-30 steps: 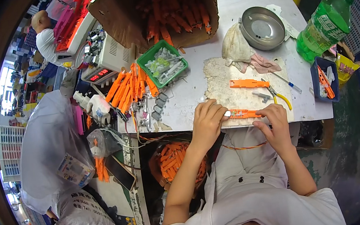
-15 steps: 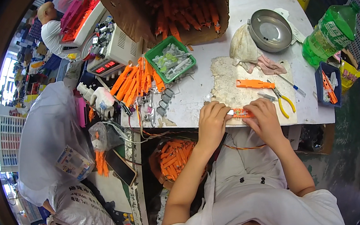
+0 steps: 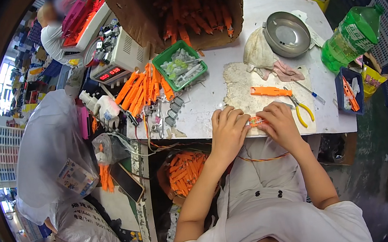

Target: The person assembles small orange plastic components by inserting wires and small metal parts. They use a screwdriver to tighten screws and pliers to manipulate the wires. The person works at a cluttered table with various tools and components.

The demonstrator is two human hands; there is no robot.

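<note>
At the front edge of the worktable (image 3: 215, 99), my left hand (image 3: 227, 129) and my right hand (image 3: 280, 123) are closed on the two ends of a small orange plastic casing (image 3: 255, 121). Only a short middle stretch shows, with small parts inside; fingers cover the rest. Just beyond my right hand lies another orange casing (image 3: 271, 91), flat on a worn pale board (image 3: 235, 83). To the right of that hand are yellow-handled pliers (image 3: 305, 110) and a screwdriver (image 3: 313, 94).
A green tray (image 3: 194, 78) of small clear parts stands near piled orange casings (image 3: 143, 91). Behind it is a cardboard box (image 3: 133, 11) of orange pieces. Farther right are a metal bowl (image 3: 287, 34), a rag (image 3: 257, 50), a green bottle (image 3: 352, 36) and a blue bin (image 3: 348, 82).
My right hand has shifted left, closer to my left hand, with its fingers covering more of the casing. A white bit beside my left fingertips no longer shows. The view has shifted slightly.
</note>
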